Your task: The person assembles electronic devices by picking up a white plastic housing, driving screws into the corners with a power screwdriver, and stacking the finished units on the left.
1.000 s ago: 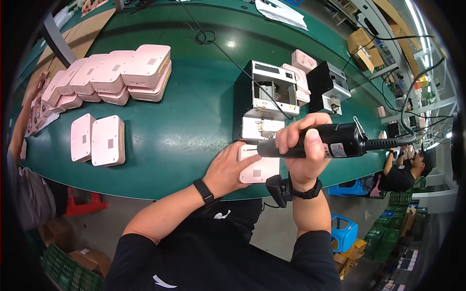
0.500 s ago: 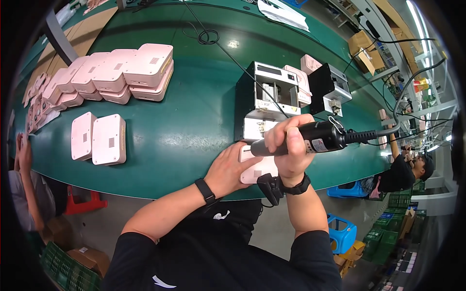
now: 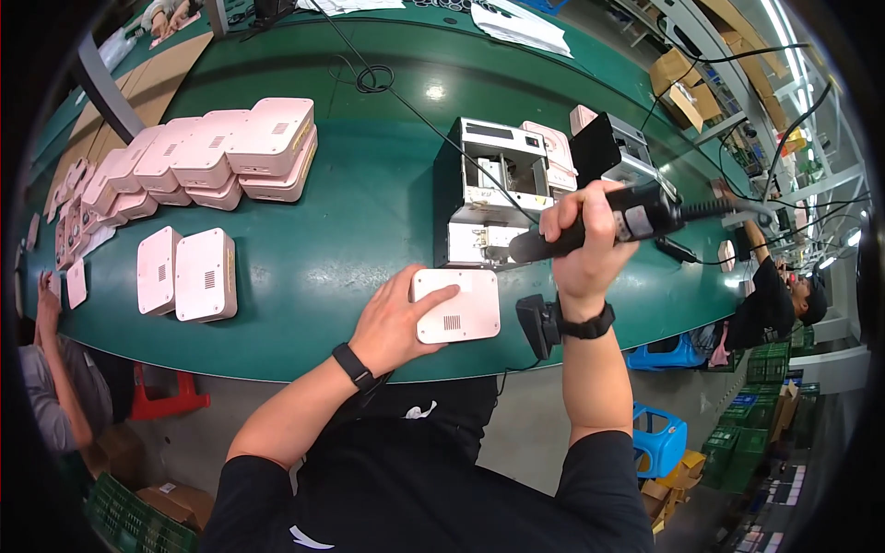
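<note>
A pale pink box-shaped housing with a vent grille and corner screw holes lies flat on the green table in front of me. My left hand grips its left side, thumb across the top. In my right hand is a black electric screwdriver, its cable leading off to the right. The driver's front end points left, beside the lower front of a black-and-silver screw feeder. Its bit is too small to make out there. A black device is strapped at my right wrist.
Two pink housings lie to the left, before a stacked row of more. A second black machine and other pink parts stand behind the feeder. A thin cable crosses the table. Co-workers sit at both sides.
My right hand has lifted the screwdriver off the housing and swung it up toward the screw feeder. The housing, under my left hand, has shifted slightly left and turned sideways.
</note>
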Motion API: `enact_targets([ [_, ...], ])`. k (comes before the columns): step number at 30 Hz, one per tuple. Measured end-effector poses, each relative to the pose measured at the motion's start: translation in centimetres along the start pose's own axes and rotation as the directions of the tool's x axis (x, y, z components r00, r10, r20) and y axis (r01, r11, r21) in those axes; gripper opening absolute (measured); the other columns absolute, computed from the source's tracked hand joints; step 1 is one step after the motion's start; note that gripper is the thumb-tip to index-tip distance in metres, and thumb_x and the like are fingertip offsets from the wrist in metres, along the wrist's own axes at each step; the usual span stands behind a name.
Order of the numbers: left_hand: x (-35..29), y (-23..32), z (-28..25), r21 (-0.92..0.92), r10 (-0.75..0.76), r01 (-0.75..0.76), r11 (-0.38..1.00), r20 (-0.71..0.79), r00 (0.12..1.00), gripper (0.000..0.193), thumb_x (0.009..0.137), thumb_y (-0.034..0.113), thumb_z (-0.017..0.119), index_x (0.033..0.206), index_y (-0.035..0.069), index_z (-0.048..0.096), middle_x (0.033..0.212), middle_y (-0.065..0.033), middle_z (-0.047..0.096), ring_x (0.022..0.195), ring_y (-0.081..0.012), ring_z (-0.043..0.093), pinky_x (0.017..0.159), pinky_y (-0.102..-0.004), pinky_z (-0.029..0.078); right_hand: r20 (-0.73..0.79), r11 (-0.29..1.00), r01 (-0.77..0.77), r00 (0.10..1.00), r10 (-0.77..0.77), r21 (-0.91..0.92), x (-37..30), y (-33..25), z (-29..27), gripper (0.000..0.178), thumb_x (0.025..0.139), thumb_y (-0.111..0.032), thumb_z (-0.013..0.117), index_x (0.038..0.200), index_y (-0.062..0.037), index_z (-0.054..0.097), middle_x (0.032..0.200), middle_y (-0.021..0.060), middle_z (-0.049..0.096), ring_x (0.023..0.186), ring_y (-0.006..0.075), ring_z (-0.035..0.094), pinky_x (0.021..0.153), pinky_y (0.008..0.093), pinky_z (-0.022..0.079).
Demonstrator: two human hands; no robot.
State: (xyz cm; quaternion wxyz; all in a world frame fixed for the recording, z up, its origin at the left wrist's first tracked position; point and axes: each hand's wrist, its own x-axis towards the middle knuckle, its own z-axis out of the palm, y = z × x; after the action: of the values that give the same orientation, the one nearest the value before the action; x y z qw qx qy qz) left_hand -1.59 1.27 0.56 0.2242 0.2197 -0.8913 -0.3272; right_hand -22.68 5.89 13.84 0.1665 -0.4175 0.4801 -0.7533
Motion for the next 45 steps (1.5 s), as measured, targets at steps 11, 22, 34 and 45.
enact_targets([
  [11, 0.7, -0.9, 0.1, 0.001, 0.018, -0.018, 1.000, 0.012, 1.000, 0.077, 0.059, 0.020, 0.088, 0.130, 0.026, 0.059, 0.128, -0.0145, 0.047, 0.115, -0.0356, 0.054, 0.097, -0.0442, 0.048, 0.002, 0.989, -0.145, 0.989, 0.145, 0.037, -5.5, -2.2, -2.7, 0.020, 0.094, -0.023, 0.053, 0.101, -0.0055, 0.047, 0.066, 0.0072, 0.050, 0.050, 0.0171, 0.047, 0.051, 0.0345, 0.043],
  [22, 0.8, -0.9, 0.4, 0.001, 0.026, -0.026, 1.000, 0.005, 1.000, 0.078, 0.058, 0.019, 0.088, 0.130, 0.026, 0.059, 0.127, -0.0148, 0.048, 0.114, -0.0361, 0.055, 0.096, -0.0444, 0.048, 0.012, 0.991, -0.123, 0.992, 0.122, 0.044, -8.6, -0.3, -3.8, 0.019, 0.093, -0.022, 0.054, 0.101, -0.0066, 0.045, 0.067, 0.0074, 0.049, 0.051, 0.0164, 0.045, 0.052, 0.0339, 0.043],
  [34, 0.9, -0.8, 0.4, 0.006, 0.035, -0.035, 0.999, -0.009, 0.999, 0.077, 0.059, 0.020, 0.088, 0.130, 0.026, 0.059, 0.127, -0.0140, 0.048, 0.115, -0.0353, 0.054, 0.096, -0.0441, 0.048, 0.108, 0.988, -0.153, 0.982, 0.156, -0.035, -8.3, 0.1, -3.7, 0.021, 0.092, -0.022, 0.055, 0.100, -0.0059, 0.045, 0.066, 0.0073, 0.048, 0.052, 0.0159, 0.045, 0.051, 0.0339, 0.042],
  [45, 0.7, -0.2, 0.3, 0.026, 0.006, -0.006, 1.000, 0.001, 1.000, 0.077, 0.059, 0.022, 0.088, 0.131, 0.027, 0.059, 0.129, -0.0136, 0.047, 0.116, -0.0353, 0.054, 0.097, -0.0447, 0.048, -0.010, 1.000, 0.026, 1.000, -0.026, 0.009, -0.8, 0.3, -0.8, 0.015, 0.094, -0.017, 0.052, 0.100, -0.0042, 0.047, 0.066, 0.0076, 0.049, 0.049, 0.0163, 0.045, 0.051, 0.0341, 0.043],
])
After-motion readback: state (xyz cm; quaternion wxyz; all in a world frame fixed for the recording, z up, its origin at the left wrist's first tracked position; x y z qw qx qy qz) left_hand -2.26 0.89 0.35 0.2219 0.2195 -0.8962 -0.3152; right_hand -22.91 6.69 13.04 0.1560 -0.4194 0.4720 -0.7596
